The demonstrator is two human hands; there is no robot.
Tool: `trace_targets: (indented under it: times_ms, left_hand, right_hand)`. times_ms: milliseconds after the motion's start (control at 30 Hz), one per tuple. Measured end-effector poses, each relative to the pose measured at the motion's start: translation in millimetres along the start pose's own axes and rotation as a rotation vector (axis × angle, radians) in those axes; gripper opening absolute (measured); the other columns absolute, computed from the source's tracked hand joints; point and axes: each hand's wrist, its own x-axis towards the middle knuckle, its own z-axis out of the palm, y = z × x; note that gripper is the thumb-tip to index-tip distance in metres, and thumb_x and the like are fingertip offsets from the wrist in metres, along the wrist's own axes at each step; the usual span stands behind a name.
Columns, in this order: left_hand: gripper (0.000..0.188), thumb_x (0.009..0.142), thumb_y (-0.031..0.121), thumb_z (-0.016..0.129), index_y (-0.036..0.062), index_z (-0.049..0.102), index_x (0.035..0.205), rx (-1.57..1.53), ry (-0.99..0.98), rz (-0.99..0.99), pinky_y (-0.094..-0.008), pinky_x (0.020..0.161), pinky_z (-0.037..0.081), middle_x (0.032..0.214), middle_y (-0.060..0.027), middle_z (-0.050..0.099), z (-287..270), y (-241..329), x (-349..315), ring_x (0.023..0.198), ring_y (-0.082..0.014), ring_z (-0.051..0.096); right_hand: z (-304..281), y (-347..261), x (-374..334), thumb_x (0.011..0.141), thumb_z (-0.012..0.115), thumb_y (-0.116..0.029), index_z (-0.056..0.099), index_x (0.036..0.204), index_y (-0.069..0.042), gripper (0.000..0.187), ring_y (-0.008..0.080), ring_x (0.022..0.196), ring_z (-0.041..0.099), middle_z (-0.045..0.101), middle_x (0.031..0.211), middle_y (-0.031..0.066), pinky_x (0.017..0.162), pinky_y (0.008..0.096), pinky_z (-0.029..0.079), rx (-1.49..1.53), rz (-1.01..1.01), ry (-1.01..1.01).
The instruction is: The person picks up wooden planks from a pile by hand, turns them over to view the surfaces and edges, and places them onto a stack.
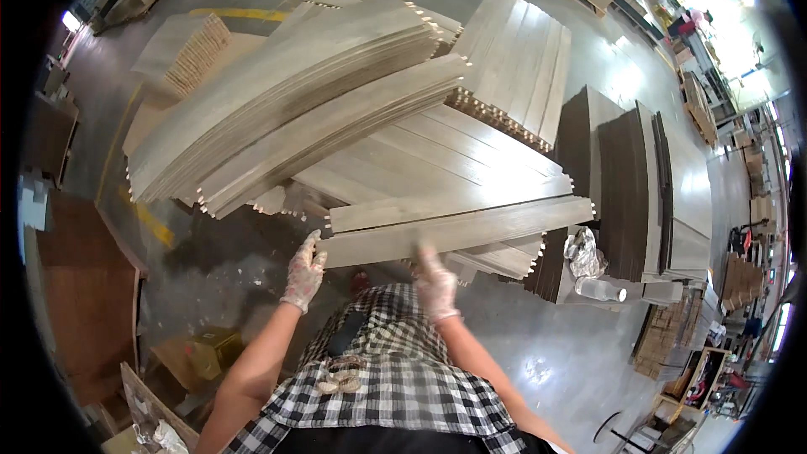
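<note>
- The plank (pixel 496 228) lies in front of the person, over the near edge of the pile (pixel 437 151), its left end toward the left hand and its right end a little farther from the body.
- The left hand (pixel 304 272), in a pale, patterned glove, is at the plank's left end, fingers pointing up and fingertips against the end; whether they close on it, I cannot tell.
- The right hand (pixel 436 286), in a similar glove, is blurred at the plank's near edge, right of the left hand; I cannot tell whether its fingers are wide, narrow or holding the plank.
- A narrow strip (pixel 378 213) lies along the plank's far side, on the pile.
- Two long stacks (pixel 277 92) slant across the left of the pile, with small pale tabs at their ends.
- A bundle (pixel 517 59) of similar boards sits beyond the pile, to the right.
- Farther right stand dark-sided stacks (pixel 626 202); near them are crumpled wrapping (pixel 584 253) and a clear bottle (pixel 600 289) on its side.
- At the left are a brown panel (pixel 84 277) and, lower down, a yellow box (pixel 215 350).
- The person wears a black-and-white checked garment (pixel 395 395).
</note>
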Motion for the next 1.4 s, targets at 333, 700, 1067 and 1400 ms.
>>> trace_targets:
  times_ms: [333, 700, 1067, 1400]
  left_hand:
    - [0.035, 0.093, 0.008, 0.052, 0.0086, 0.056, 0.128, -0.102, -0.122, -0.026, -0.0271, 0.073, 0.056, 0.12, -0.005, 0.06, -19, -10, 11, 0.097, -0.0133, 0.061]
    - [0.035, 0.096, 0.003, 0.043, 0.0063, 0.057, 0.128, -0.668, -0.295, -0.317, -0.0264, 0.078, 0.052, 0.118, -0.0043, 0.062, -41, 13, 2, 0.096, -0.01, 0.06]
    - [0.03, 0.096, 0.011, 0.049, 0.0073, 0.055, 0.125, -0.813, -0.166, -0.466, -0.0293, 0.08, 0.051, 0.115, -0.0084, 0.061, -43, -8, 6, 0.096, -0.0163, 0.062]
    - [0.032, 0.095, 0.01, 0.052, 0.0022, 0.052, 0.126, -0.431, 0.204, 0.259, -0.0339, 0.098, 0.042, 0.121, -0.0105, 0.055, -18, 24, 21, 0.111, -0.0222, 0.054]
  right_hand:
    - [52, -42, -12, 0.082, 0.06, -0.002, 0.039, 0.143, -0.011, 0.065, 0.0167, 0.092, 0.063, 0.062, 0.123, 0.0085, 0.075, 0.0282, 0.052, -0.049, 0.017, -0.421]
    - [62, -83, 2, 0.08, 0.05, 0.007, 0.041, 0.141, -0.011, 0.064, 0.0263, 0.075, 0.069, 0.067, 0.101, 0.0185, 0.061, 0.0376, 0.053, 0.004, 0.116, -0.297]
    - [73, -29, -20, 0.083, 0.051, 0.008, 0.039, 0.142, -0.006, 0.062, 0.0116, 0.088, 0.064, 0.062, 0.123, 0.0112, 0.075, 0.0276, 0.052, -0.078, 0.088, -0.153]
    - [66, -58, -20, 0.077, 0.057, -0.002, 0.039, 0.142, -0.026, 0.072, 0.0257, 0.07, 0.064, 0.067, 0.098, 0.0146, 0.06, 0.0379, 0.051, -0.091, 0.086, -0.362]
